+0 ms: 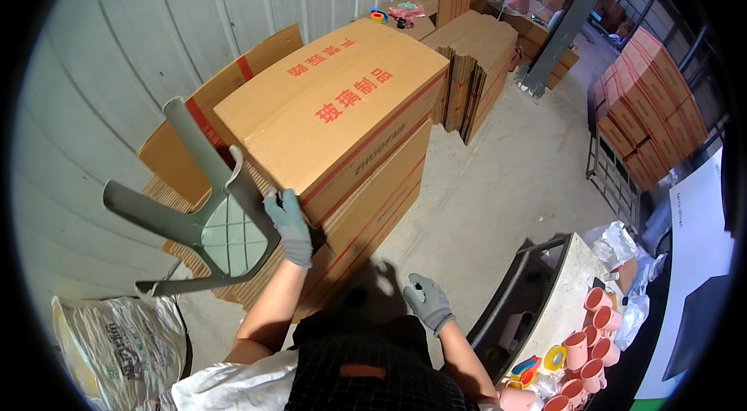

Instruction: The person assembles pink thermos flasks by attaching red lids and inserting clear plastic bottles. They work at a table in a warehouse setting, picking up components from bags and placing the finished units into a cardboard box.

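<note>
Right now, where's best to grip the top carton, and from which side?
Likely low on both short ends of the top carton, coming from the floor side: it is boxy, no handle shows, and the wall is behind it. The upturned stool crowds the near end; the left hand is at that end's corner.

Red-lettered tan box — grey-gloved hands — grey-green stool, pink mugs, black apron.

The place was a warehouse, as a metal wall at upper left and stacked cartons at upper right showed
</note>
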{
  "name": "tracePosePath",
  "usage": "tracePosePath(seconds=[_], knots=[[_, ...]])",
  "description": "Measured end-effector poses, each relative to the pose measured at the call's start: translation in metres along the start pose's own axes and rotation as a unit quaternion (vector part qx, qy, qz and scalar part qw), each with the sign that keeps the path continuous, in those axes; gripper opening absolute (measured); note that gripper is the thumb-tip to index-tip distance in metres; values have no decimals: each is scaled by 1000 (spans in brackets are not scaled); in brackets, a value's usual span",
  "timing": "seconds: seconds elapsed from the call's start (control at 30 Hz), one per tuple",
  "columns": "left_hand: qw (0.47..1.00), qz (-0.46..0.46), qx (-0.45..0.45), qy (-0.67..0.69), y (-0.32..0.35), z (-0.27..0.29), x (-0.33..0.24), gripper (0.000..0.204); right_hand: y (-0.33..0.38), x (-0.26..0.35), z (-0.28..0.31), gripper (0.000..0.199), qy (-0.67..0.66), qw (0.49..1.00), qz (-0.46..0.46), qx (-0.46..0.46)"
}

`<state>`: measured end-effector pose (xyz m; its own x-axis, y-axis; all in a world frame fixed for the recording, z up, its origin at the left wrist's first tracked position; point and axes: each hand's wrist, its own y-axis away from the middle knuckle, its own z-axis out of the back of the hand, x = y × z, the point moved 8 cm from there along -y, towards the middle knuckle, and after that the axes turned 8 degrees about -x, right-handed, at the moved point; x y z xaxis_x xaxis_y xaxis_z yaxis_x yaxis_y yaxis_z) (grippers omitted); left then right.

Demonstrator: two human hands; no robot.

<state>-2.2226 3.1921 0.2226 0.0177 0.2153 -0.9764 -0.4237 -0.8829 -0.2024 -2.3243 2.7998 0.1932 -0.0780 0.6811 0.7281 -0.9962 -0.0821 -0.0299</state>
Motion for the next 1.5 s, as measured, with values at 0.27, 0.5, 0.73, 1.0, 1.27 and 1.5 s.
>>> tracePosePath(seconds=[0.27,0.5,0.73,1.0,1.27,1.5], knots=[[965,131,49,220,55,-80,-25,70,-80,-103,18,34,-168,980,-108,22],[954,98,275,68,167,-122,-92,63,-290,-93,71,40,-269,954,-113,-67],[908,-282,152,-269,-91,-275,-155,65,-343,-145,12,32,-392,904,-172,-18],[892,211,380,-124,-153,-303,45,71,-335,-88,65,101,-390,884,-256,-13],[779,-270,457,-334,-57,-259,-123,48,-174,-116,118,103,-502,836,-184,-124],[758,-227,601,-109,145,-350,-201,33,5,-152,95,97,-509,731,-271,-365]])
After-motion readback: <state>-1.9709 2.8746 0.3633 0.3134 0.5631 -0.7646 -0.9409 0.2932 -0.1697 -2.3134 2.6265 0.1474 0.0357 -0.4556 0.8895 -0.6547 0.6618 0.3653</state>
